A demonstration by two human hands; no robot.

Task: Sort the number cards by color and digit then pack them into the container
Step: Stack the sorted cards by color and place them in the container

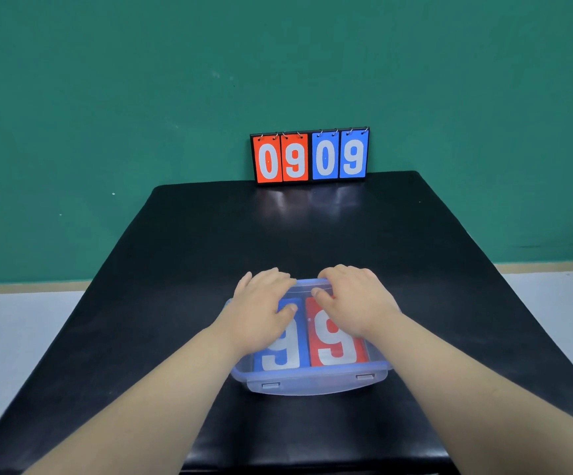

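While reaching forward across the table [175, 269], left hand [261, 303] and right hand [357, 299] side by side at the far rim of the bin [312, 383]. Left fingers [268, 277] close together and bent down over the far-left part of that rim, tips hidden behind it; left thumb [290, 307] inside, lying flat on the blue card [290, 358]. Right fingers [343, 274] likewise curled over the far-right part of the rim, tips out of sight; right thumb [319, 293] inside the wall, just above the top edge of the red card [338, 351], contact with it not clear. Rim caught between fingers and thumb on each side, neither hand spread wide. Bin clear with a bluish tint, open-topped, standing on the table's near half, two latch slots on its near wall. Inside, two cards lying flat and side by side, edges touching or nearly so: blue on the left, red on the right, each showing a white 9; any cards beneath them not discernible. Farther back, scoreboard [311, 156] upright at the table's rear edge against the green wall [106, 97], reading red 09 and blue 09.
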